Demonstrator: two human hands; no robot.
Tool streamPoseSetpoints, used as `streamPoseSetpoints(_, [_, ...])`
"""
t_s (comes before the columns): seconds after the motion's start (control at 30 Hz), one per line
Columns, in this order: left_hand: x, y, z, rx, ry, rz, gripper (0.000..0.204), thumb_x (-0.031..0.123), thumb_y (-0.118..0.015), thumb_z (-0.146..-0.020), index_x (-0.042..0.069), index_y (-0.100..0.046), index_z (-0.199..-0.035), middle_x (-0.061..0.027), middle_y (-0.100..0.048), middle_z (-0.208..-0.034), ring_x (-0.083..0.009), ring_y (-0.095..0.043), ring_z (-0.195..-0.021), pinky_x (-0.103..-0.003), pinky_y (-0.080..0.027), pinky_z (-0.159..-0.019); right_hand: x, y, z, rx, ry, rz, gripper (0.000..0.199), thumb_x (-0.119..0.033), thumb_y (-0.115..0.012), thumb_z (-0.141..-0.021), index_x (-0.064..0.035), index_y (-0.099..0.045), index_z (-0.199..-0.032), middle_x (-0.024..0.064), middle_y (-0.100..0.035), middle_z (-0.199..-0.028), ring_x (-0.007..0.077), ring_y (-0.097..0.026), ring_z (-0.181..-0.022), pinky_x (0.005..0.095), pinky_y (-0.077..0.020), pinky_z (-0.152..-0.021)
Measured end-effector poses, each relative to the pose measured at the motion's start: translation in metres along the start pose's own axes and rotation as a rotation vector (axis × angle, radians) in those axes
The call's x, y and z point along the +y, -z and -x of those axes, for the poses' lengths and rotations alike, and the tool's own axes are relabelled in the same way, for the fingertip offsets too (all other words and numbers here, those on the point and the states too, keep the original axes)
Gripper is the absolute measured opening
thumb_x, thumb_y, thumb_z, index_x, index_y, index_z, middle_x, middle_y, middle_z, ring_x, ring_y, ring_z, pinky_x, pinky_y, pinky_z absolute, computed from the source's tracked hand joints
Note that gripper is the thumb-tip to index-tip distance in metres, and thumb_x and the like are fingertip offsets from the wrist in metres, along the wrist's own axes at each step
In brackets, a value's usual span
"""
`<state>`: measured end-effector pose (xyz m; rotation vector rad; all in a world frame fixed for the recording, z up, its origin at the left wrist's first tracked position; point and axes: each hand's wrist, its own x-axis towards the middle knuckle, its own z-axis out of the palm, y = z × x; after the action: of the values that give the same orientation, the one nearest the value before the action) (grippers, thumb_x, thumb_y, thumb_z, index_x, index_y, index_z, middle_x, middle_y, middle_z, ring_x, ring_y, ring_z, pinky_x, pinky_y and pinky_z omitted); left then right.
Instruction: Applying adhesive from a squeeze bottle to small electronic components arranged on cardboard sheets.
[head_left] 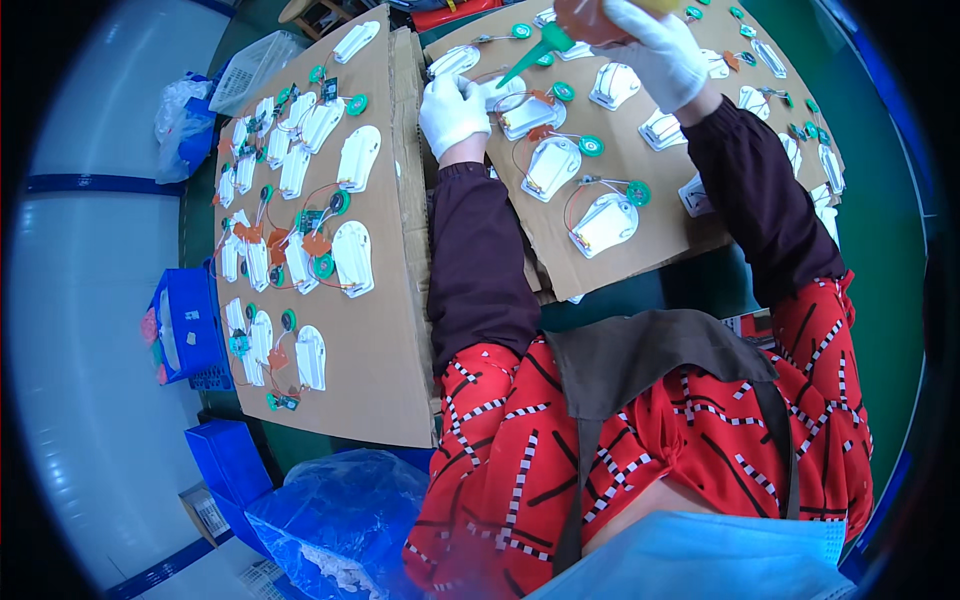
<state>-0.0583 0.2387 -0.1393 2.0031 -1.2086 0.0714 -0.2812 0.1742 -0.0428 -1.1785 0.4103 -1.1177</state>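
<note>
My right hand (665, 55), in a white glove, is closed around a reddish-brown squeeze bottle (592, 20) at the top edge. Its long green tapered nozzle (538, 52) points down and left, above a white plastic housing (505, 93). My left hand (455, 115), also white-gloved, rests at that housing's left side with the fingers curled together. What the left fingertips hold, if anything, is hidden. Around both hands lie more white housings (551, 168), many wired to round green discs (591, 146) by thin red wires.
Cardboard sheets (390, 330) cover two work surfaces, split by a gap under my left forearm. On the left sheet are several white housings (353, 258) with small circuit boards (330, 90). Blue bins (190, 325), a white basket (258, 72) and a blue plastic bag (340, 510) stand left.
</note>
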Motion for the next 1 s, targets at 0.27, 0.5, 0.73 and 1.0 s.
streamPoseSetpoints(0.27, [-0.020, -0.003, -0.010, -0.175, 0.338, 0.506, 0.022, 0.015, -0.070, -0.077, -0.001, -0.071, -0.092, -0.0162, -0.069, -0.078, -0.0249, -0.066, -0.068, -0.036, -0.051, -0.068, 0.009, -0.022, -0.025, 0.008, -0.021, 0.505, 0.045, -0.020, -0.076, -0.078, -0.0029, -0.060, -0.117, 0.0063, -0.067, -0.100, 0.0130, -0.063, -0.085, 0.0270, -0.0521, -0.074])
streamPoseSetpoints(0.5, [-0.001, 0.011, -0.005, -0.178, 0.558, 0.807, 0.017, 0.009, -0.069, -0.083, -0.005, -0.066, -0.093, -0.0077, -0.065, -0.075, -0.0135, -0.059, -0.057, -0.027, -0.048, -0.051, 0.025, -0.032, -0.024, -0.081, 0.048, 0.394, 0.059, -0.010, -0.082, -0.070, -0.0032, -0.056, -0.122, 0.0059, -0.065, -0.108, 0.0134, -0.061, -0.098, 0.0300, -0.0504, -0.086])
streamPoseSetpoints(0.73, [0.018, 0.010, 0.007, -0.075, 0.579, 0.829, 0.016, 0.010, -0.070, -0.083, -0.004, -0.066, -0.092, -0.0085, -0.067, -0.075, -0.0129, -0.061, -0.060, -0.025, -0.047, -0.052, 0.033, -0.032, -0.024, -0.122, 0.129, 0.356, 0.074, -0.007, -0.086, -0.064, -0.0039, -0.049, -0.128, 0.0064, -0.061, -0.119, 0.0142, -0.058, -0.107, 0.0309, -0.0473, -0.094])
streamPoseSetpoints(1.0, [0.015, 0.005, 0.009, -0.088, 0.546, 0.720, 0.017, 0.011, -0.071, -0.083, -0.002, -0.067, -0.092, -0.0083, -0.067, -0.078, -0.0127, -0.062, -0.062, -0.025, -0.047, -0.052, 0.031, -0.036, -0.017, -0.178, 0.211, 0.460, 0.073, -0.010, -0.088, -0.061, -0.0033, -0.053, -0.124, 0.0065, -0.064, -0.112, 0.0146, -0.060, -0.104, 0.0312, -0.0474, -0.093])
